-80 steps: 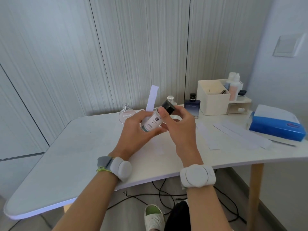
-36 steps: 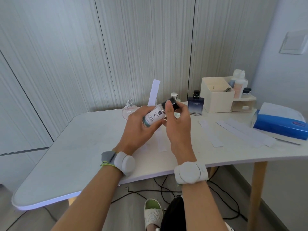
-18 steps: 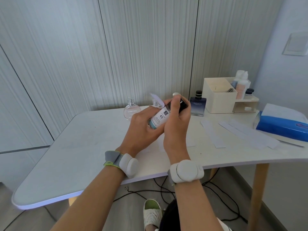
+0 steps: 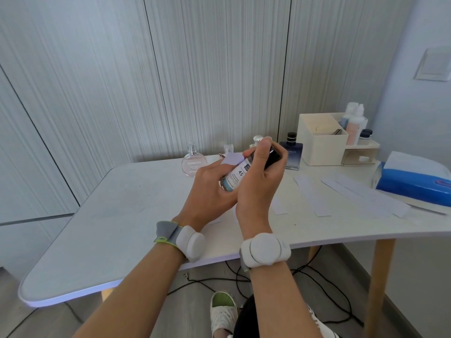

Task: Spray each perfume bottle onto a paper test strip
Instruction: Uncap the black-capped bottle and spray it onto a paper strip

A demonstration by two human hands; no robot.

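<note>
A small white perfume bottle (image 4: 236, 176) marked "45" with a black cap is held tilted above the table. My left hand (image 4: 210, 191) grips its lower body and also holds a white paper test strip (image 4: 231, 159), now bent down against the bottle. My right hand (image 4: 258, 181) grips the black cap end, its index finger curled over the top. A round pink bottle (image 4: 192, 164) and a dark blue square bottle (image 4: 291, 152) stand at the back of the table. Another clear bottle (image 4: 229, 149) and a silver-topped one (image 4: 257, 140) are partly hidden behind my hands.
Several white paper strips (image 4: 310, 193) lie on the white table (image 4: 109, 215) to the right. A blue tissue box (image 4: 415, 184) sits at the right edge. A cream organiser (image 4: 322, 140) with toiletries stands at the back right. Cables run under the table.
The paper strip, upright behind the bottle before, is now folded down in my left hand. My right hand has closed further over the bottle's cap. The bottle stays tilted.
</note>
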